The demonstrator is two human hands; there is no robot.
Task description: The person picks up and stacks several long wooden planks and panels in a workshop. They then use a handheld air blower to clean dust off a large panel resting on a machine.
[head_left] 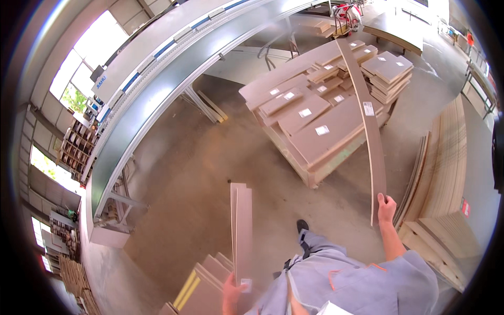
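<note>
My right hand (pixel 387 208) is closed around the edge of a long, narrow brown board (pixel 366 113) near its lower end. The board carries a white label and stretches away past the right side of a pallet stack of panels (pixel 328 121). At the lower left, my left hand (pixel 232 293) grips shorter narrow boards (pixel 241 231) near a white label, and they stand upright. Right beside that hand, several brown panels (pixel 202 291) lean together, one with yellow stripes. Part of my left hand is hidden at the lower edge.
A long machine with a pale beam (pixel 152 79) curves across the left and top. At the right stands a tall stack of large boards (pixel 443 163). A low table (pixel 396 29) and a red hand cart (pixel 346 16) are farther back. My shoe (pixel 302 226) rests on the concrete floor.
</note>
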